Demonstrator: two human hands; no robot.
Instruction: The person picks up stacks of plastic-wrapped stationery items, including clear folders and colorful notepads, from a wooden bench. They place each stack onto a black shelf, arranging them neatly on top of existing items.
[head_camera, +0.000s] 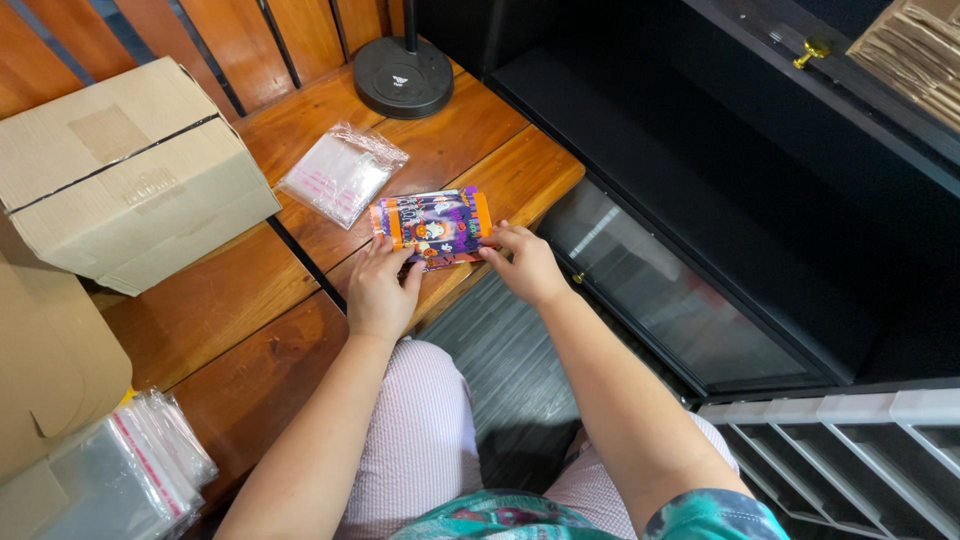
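Both hands pinch purple-orange packet (432, 226) flat on wooden table (230, 290): left hand (382, 290) at near-left corner, right hand (524, 264) at near-right; long axis runs left-right between them.

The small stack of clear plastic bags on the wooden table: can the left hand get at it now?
Probably yes: the stack of clear plastic bags lies just beyond the left hand, with bare wooden table between.

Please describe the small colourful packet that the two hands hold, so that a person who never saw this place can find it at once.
Look at the wooden table, at its corner beside the black cabinet. There the left hand and the right hand hold a flat packet on the wood. Unlike the clear plastic bags next to it, it is purple with orange ends and cartoon pictures.
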